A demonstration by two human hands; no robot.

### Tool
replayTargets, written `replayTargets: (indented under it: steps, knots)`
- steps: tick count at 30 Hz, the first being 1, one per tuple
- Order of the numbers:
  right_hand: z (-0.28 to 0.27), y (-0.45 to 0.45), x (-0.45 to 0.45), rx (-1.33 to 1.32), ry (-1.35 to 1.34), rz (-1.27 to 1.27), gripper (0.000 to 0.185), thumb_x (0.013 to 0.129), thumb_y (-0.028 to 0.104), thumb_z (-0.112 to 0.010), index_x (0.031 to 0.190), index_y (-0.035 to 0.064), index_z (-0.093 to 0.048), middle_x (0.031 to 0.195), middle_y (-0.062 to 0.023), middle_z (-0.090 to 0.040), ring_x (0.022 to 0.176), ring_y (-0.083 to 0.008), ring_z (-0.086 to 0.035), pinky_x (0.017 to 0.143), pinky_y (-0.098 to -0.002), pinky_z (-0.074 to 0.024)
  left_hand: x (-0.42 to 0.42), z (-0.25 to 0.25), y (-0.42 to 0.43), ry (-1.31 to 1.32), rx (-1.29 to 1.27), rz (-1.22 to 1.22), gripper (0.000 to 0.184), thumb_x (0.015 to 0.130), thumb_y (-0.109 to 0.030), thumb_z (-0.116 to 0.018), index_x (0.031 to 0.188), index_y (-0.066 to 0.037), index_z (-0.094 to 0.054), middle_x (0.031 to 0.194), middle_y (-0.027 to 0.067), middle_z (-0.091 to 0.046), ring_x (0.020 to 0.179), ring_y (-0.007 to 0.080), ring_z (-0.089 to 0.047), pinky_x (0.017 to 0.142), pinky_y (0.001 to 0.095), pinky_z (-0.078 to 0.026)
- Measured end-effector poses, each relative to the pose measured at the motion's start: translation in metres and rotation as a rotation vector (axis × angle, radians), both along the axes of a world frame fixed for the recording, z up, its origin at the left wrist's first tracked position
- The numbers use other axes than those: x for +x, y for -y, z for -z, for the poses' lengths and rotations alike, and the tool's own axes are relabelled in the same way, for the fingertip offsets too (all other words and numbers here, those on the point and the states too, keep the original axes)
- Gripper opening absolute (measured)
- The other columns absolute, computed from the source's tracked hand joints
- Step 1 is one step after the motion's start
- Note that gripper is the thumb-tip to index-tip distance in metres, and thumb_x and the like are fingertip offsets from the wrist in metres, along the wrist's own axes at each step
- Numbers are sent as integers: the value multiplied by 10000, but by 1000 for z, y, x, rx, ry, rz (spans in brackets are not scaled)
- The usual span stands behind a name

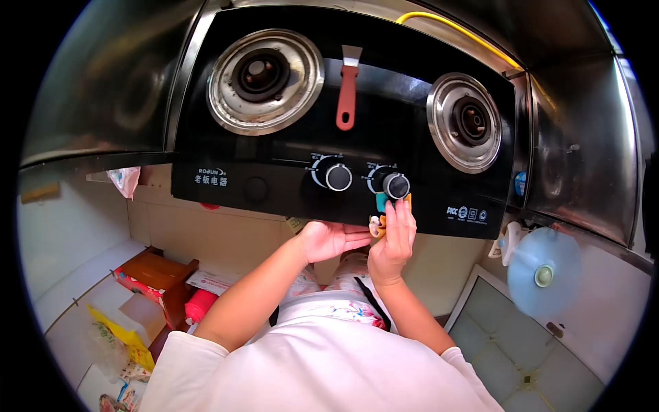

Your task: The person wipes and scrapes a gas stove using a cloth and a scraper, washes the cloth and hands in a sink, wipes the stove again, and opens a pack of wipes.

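Note:
A black glass gas stove [295,196] lies in front of me. My right hand [392,240] presses a small teal and orange cloth [382,201] on the stove's front part, just below the right control knob [396,186]. Part of the cloth is hidden behind the fingers. Close to it on the left, my left hand [325,240] is at the stove's front edge, its fingers stretched out and the palm partly turned up. Nothing shows in it. The left control knob [338,178] sits above that hand. Farther back, a scraper with a red handle [347,96] lies between the burners.
A left burner [264,79] and a right burner [470,122] have steel drip plates with no grates. Behind the stove runs a yellow hose [456,29]. A blue fan [544,275] stands at the right. A wooden stool [158,275] and bags are on the floor at left.

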State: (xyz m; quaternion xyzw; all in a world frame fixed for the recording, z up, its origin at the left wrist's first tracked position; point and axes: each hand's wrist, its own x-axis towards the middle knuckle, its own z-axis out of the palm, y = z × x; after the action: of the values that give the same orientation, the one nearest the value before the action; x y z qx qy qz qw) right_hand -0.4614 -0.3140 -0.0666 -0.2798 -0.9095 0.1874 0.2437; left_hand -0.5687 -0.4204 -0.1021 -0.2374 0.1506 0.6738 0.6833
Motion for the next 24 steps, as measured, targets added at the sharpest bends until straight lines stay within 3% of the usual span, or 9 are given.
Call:
replayTargets:
  steps: [3, 5, 6, 8, 14, 21, 22, 23, 24]
  knots:
    - [2, 13, -2, -37, 4, -19, 379, 802, -50, -565, 1175, -38, -627, 1267, -183, -594, 1199, -362, -540, 1010, -463, -422, 0, 12, 12, 33, 41, -16, 632, 987, -465, -362, 1372, 33, -424, 1374, 281, -461, 1305, 389, -439, 1141, 497, -307]
    - [3, 31, -8, -28, -45, -78, 394, 770, -58, -573, 1155, -23, -645, 1243, -173, -613, 1171, -347, -563, 1001, -461, -429, 3, 37, 23, 346, 461, -156, 573, 993, -415, -359, 1344, 28, -454, 1341, 254, -506, 1270, 374, -480, 1115, 494, -341]
    - [1, 35, -14, -61, -72, -105, 385, 765, -54, -579, 1141, -19, -653, 1235, -167, -618, 1155, -338, -573, 994, -455, -436, -3, 23, 27, 159, 276, -85, 504, 996, -365, -352, 1313, 3, -486, 1306, 200, -553, 1223, 333, -527, 1088, 471, -372]
    - [-5, 41, -30, -125, -122, -142, 411, 735, -115, -516, 1097, -7, -680, 1187, -156, -651, 1119, -336, -594, 984, -440, -450, -3, 25, 35, 183, 289, -144, 504, 991, -379, -359, 1316, -18, -492, 1298, 180, -558, 1206, 318, -538, 1079, 470, -384]
    - [-5, 55, -53, -269, -173, -347, 337, 728, -49, -585, 1045, 6, -686, 1127, -131, -671, 1097, -321, -609, 971, -414, -467, -3, 9, 71, 69, 201, -322, 444, 985, -270, -260, 1311, -54, -471, 1344, 119, -523, 1255, 275, -490, 1097, 421, -357]
    - [-9, 83, -84, -392, -203, -534, 271, 726, -28, -590, 978, 20, -677, 1091, -120, -668, 1039, -316, -617, 924, -402, -476, -6, 1, 103, 79, 111, -527, 419, 999, -334, -340, 1298, -81, -488, 1299, 104, -552, 1215, 222, -530, 1074, 393, -389]
    - [-12, 86, -84, -513, -183, -555, 277, 724, -37, -584, 978, 25, -677, 1078, -121, -671, 1036, -312, -620, 912, -396, -485, -6, -4, 108, -11, 43, -524, 416, 1013, -383, -326, 1253, -117, -538, 1272, 73, -581, 1212, 221, -536, 1057, 406, -408]
    - [-14, 88, -87, -629, -162, -575, 284, 723, -46, -579, 978, 29, -677, 1066, -122, -675, 1032, -309, -622, 900, -389, -494, -7, 9, 120, 84, 363, -582, 428, 985, -325, -351, 1246, -37, -529, 1275, 152, -572, 1218, 293, -534, 1091, 434, -382]
    - [-13, 87, -93, -554, -229, -505, 288, 729, -68, -568, 977, 32, -675, 1056, -123, -680, 1038, -302, -623, 895, -378, -503, -12, 8, 126, 1, 255, -528, 434, 968, -298, -356, 1232, -4, -538, 1273, 168, -577, 1214, 292, -537, 1089, 440, -380]
